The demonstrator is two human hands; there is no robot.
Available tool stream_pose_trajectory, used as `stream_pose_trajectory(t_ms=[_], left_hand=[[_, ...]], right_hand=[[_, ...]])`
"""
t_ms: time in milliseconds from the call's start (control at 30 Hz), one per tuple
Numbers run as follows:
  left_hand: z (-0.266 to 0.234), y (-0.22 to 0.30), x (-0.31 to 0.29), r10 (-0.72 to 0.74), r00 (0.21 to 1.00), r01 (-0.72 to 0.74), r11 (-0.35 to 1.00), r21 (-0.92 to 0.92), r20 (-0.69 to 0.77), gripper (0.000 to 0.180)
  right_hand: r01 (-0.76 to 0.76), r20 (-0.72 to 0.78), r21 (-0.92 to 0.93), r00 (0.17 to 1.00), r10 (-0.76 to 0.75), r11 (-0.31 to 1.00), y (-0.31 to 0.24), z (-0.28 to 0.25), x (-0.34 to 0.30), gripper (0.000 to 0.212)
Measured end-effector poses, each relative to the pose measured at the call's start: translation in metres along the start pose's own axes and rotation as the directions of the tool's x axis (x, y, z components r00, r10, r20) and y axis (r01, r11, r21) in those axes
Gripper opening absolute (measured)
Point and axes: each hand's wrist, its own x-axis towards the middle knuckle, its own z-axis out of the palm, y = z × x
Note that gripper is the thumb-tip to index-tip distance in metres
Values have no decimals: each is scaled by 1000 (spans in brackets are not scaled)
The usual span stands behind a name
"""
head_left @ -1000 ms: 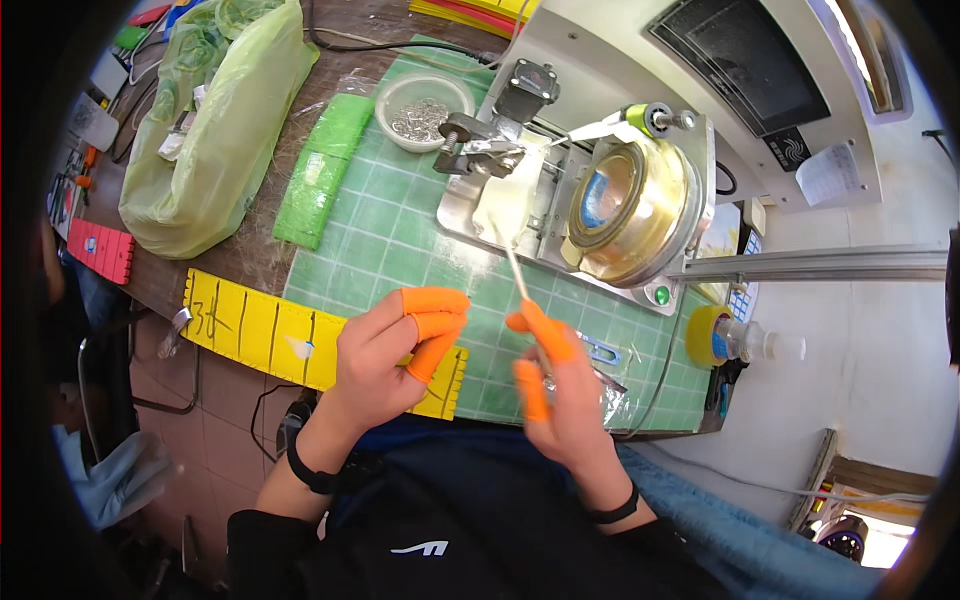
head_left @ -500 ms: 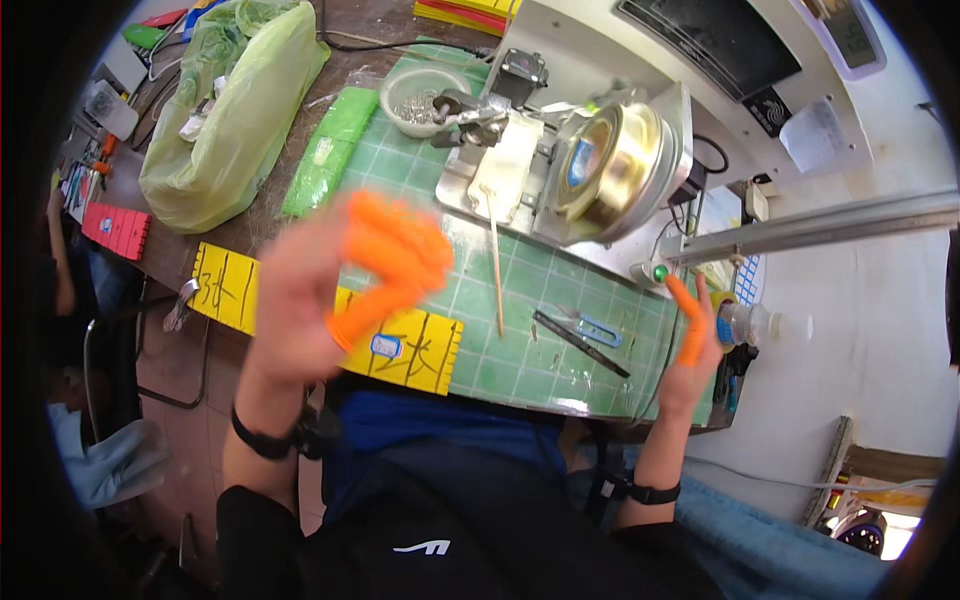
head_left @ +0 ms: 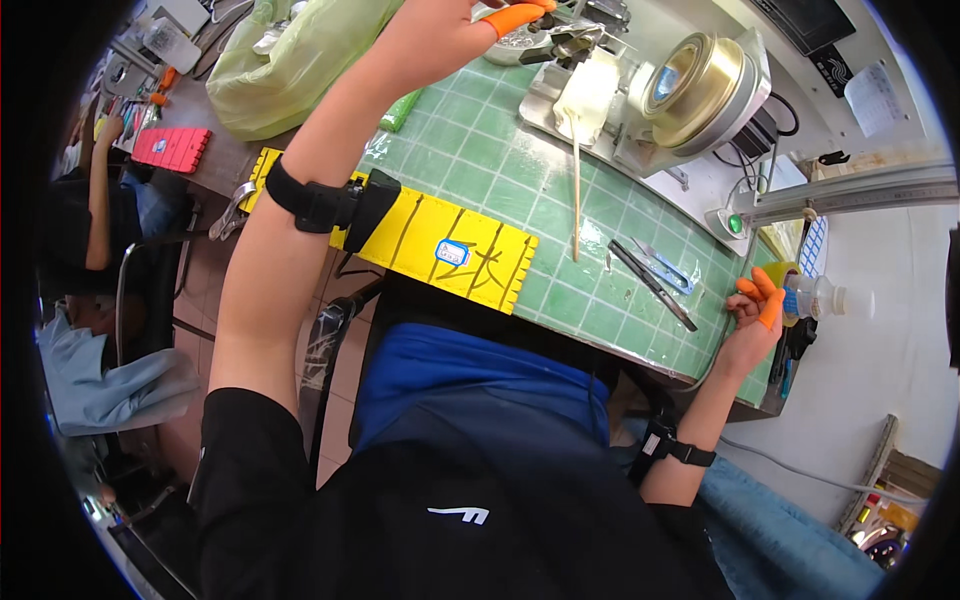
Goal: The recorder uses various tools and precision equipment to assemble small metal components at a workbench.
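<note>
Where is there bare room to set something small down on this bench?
The widest bare patch is on the green mat, between the yellow strip and thin stick. A smaller one lies between the blue tool and the machine's base. It is crowded around the left hand, by the bowl, and around the right hand, near the clear bottle.

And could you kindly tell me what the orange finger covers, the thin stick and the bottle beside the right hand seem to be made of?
The finger covers look like matte rubber or latex, judging by their snug fit. The thin stick seems to be plain wood, from its dull, pale tan colour. The bottle is see-through and glossy, so probably clear plastic, though possibly glass.
</note>
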Motion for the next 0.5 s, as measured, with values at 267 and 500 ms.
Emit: stream_pose_trajectory(t_ms=[267, 500], left_hand=[[-16, 15, 8, 50, 991, -52, 998, 17, 125, 13], [-18, 6, -10, -25, 991, 17, 998, 62, 131, 24]], right_hand=[[14, 1, -59, 1000, -14, 998, 1, -4, -3, 48], [6, 7, -60, 1000, -6, 998, 1, 14, -5, 46]])
